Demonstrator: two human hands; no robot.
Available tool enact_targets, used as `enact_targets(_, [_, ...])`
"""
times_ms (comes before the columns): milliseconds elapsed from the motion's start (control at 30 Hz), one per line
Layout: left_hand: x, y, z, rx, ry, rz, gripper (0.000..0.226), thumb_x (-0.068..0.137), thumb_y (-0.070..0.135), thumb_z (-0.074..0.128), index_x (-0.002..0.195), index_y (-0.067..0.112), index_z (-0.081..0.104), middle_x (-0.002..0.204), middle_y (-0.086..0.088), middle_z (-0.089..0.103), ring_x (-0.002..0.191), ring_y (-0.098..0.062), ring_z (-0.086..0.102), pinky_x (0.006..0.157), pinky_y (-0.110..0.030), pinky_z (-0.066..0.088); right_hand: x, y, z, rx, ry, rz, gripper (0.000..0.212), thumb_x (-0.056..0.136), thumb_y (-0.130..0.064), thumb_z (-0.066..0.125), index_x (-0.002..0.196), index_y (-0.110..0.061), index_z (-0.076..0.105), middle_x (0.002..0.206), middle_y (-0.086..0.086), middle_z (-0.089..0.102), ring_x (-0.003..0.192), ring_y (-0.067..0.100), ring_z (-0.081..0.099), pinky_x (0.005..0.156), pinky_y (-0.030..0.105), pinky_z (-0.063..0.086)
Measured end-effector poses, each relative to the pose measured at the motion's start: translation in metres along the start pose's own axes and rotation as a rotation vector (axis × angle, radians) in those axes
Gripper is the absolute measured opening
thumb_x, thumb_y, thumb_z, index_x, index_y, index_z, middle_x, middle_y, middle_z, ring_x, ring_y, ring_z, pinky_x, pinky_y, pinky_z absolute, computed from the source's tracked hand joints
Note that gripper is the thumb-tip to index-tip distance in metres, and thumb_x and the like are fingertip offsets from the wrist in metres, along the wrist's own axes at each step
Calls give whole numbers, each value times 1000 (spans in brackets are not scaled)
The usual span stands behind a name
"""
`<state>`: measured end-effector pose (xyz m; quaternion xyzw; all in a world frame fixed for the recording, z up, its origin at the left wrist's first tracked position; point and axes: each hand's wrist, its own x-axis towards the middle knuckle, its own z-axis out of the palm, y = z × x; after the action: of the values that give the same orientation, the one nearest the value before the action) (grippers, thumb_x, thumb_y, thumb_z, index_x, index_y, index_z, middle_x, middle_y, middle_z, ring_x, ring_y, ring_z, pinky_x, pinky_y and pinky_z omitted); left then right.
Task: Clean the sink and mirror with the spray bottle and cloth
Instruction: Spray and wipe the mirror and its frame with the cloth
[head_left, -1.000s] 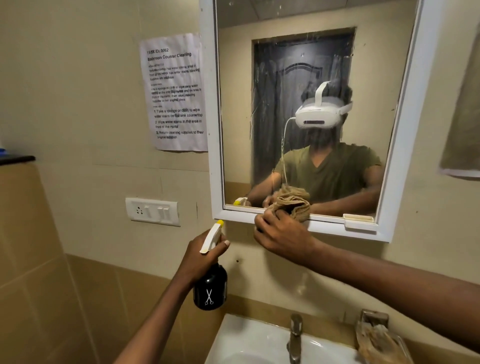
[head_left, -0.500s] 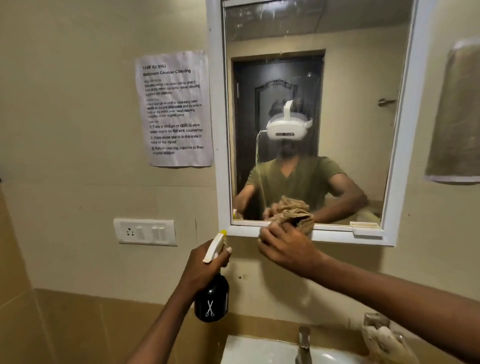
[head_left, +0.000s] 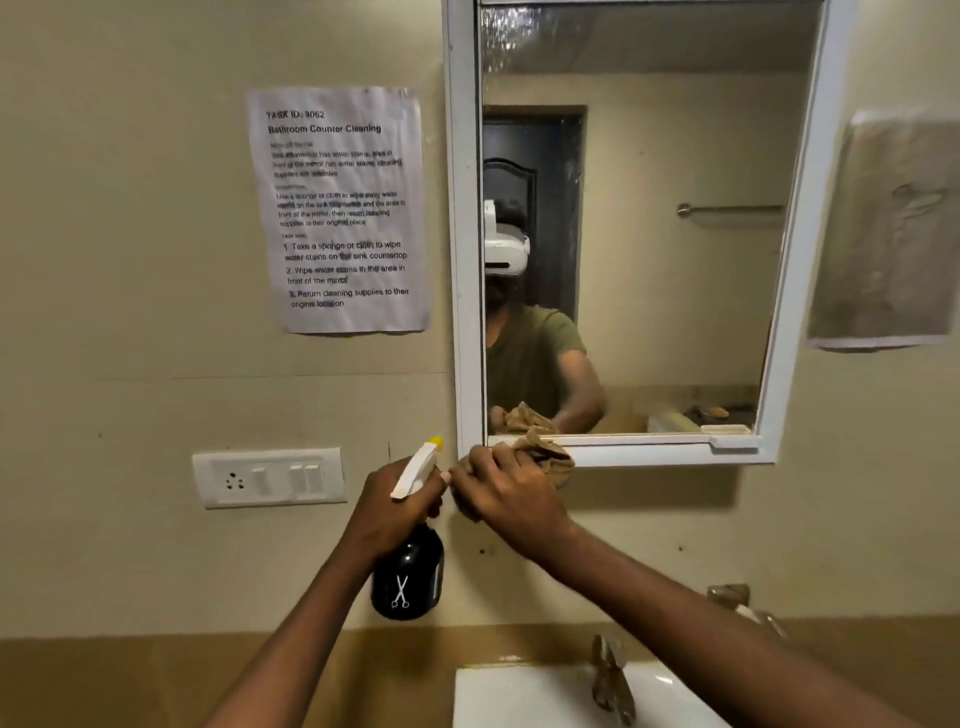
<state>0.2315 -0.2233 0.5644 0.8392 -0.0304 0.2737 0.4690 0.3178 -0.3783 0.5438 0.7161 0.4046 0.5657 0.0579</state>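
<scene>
Step in hand: wiping along the bottom left corner of the white-framed wall mirror (head_left: 639, 260) with the crumpled tan cloth (head_left: 548, 454).
Right hand (head_left: 506, 493): curled round the cloth, pressing it against the lower frame rail.
Left hand (head_left: 389, 512): wrapped round the neck of the black spray bottle with white trigger and yellow nozzle (head_left: 408, 569), held just beside the right hand, below the mirror.
Doing it well: keep the cloth flat on the rail, sweep sideways with steady pressure, hold the nozzle clear of the white switch plate (head_left: 267, 478) (judgement only).
White basin (head_left: 524, 696): below, with the metal tap (head_left: 613, 680).
Since earlier: cloth shifted left toward the corner; hands now nearly touching; view swung left.
</scene>
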Motion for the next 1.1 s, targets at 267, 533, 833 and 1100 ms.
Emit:
enact_targets(267, [14,27,-8,-75,-166,-33,33,87,34,62,73,4,63,64,-12,68,58,-20,63,57,-23,47,19,33,-23,-28,-45,183,12,84,-15,58,95,-19,62,89,9,63,76,26,61,53,33,46])
enact_targets(533, [24,55,-13,-160,-63,-24,42,80,44,60,72,3,67,72,-14,71,70,-29,68,74,-38,51,10,12,-11,49,-52,117,16,83,-16,57,97,-17,64,87,6,62,75,25,60,53,34,48])
enact_targets(833, [40,105,-32,-448,-113,-85,29,90,32,60,86,3,60,70,-17,58,61,-25,57,56,-25,52,58,19,-19,110,117,335,14,91,-23,58,101,-19,67,90,6,62,79,24,60,54,34,49])
enact_targets(1100, [41,99,-38,-518,-163,-186,36,84,43,63,84,8,62,71,-12,63,66,-26,62,64,-30,54,56,26,-23,161,38,300,18,93,-29,51,96,-19,66,90,7,63,78,25,62,50,32,47])
